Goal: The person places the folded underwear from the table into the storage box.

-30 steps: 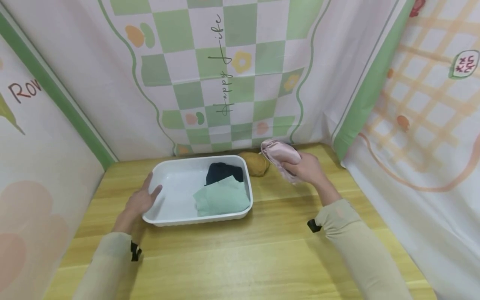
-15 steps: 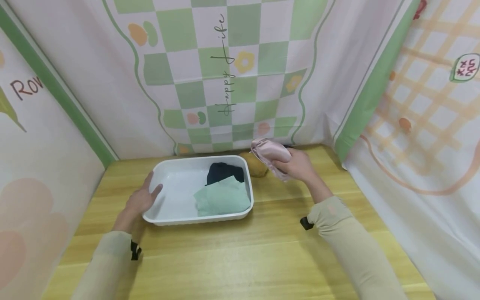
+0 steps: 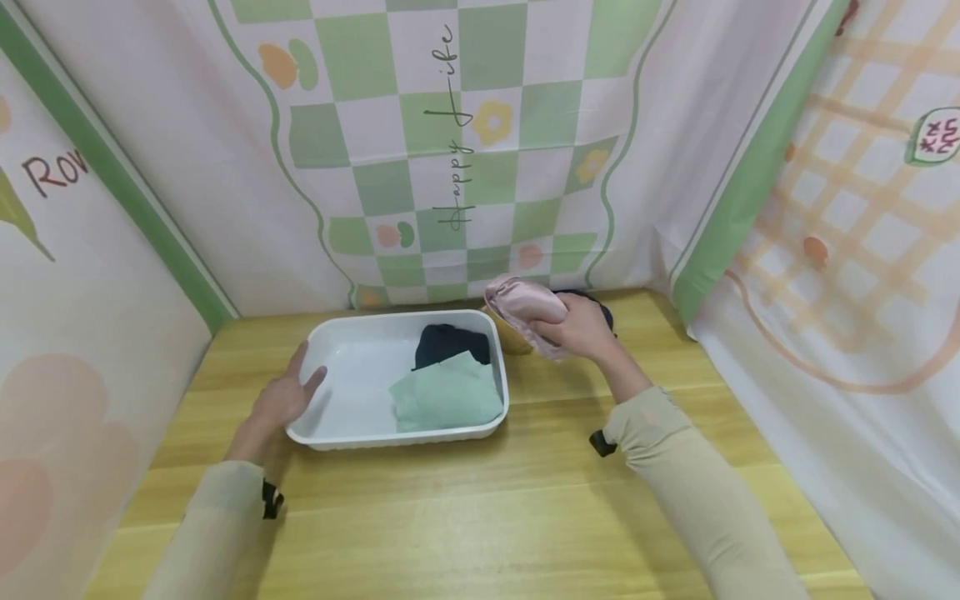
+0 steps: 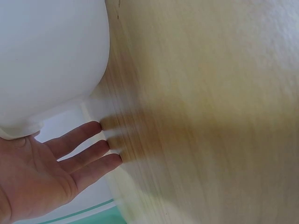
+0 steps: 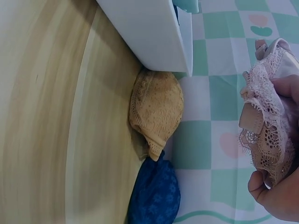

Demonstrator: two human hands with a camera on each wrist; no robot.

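Observation:
In the head view my right hand (image 3: 581,325) holds a folded pink satin bra (image 3: 525,302), raised near the tray's back right corner. The right wrist view shows the bra's lace trim (image 5: 268,88), with a thumb and fingers gripping it. My left hand (image 3: 283,400) rests at the left end of a white plastic tray (image 3: 337,442), thumb over the rim. In the left wrist view its other fingers reach straight out below the rim. A folded mint-green cloth (image 3: 446,396) and a black cloth item (image 3: 450,346) lie in the tray's right half.
A tan lace bra (image 5: 156,105) lies on the wooden table (image 3: 450,517) against the tray's right end, partly covered in the head view. Beside it is a dark blue floral bra (image 5: 156,193), behind my right hand. Printed curtains (image 3: 427,179) border the table's back and sides.
My right hand has moved left with the pink bra, now overlapping the tan bra more and showing more of the dark blue one. My left hand and the tray have stayed put.

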